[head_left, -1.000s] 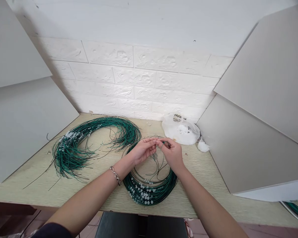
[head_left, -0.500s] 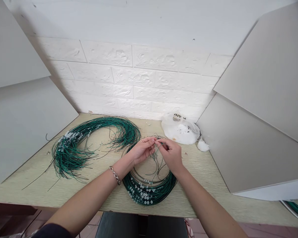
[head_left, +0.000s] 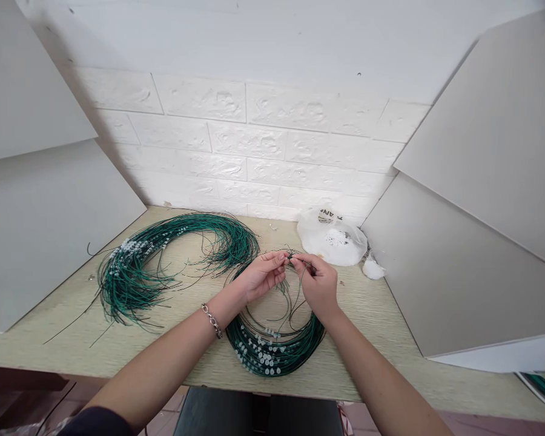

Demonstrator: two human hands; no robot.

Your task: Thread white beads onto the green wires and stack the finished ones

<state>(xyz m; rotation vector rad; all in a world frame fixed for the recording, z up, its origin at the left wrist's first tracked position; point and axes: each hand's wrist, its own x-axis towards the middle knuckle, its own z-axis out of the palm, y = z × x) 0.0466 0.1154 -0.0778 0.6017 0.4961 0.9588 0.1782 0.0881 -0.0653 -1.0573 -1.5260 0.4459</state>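
My left hand (head_left: 266, 274) pinches thumb to forefinger at the far side of a round coil of green and black wires (head_left: 295, 350). Close beside it, my right hand (head_left: 318, 281) pinches thin green wire ends (head_left: 290, 257) between thumb and forefinger. What sits at the left fingertips is small and partly hidden; it looks like the same wire ends. Small white beads or connectors (head_left: 267, 357) are clustered on the near side of the coil. Loose wire tails curve inside the ring below my hands.
A second, looser bundle of green wires (head_left: 200, 225) with white pieces lies to the left. Behind my right hand sits a clear plastic bag (head_left: 331, 242) holding small white pieces, with a smaller bag (head_left: 372, 266) beside it. Grey panels (head_left: 472, 260) flank the table (head_left: 172, 357).
My right hand has moved slightly right, away from the left fingertips, and a bit of green wire now shows between them. The whole view has shifted a little.
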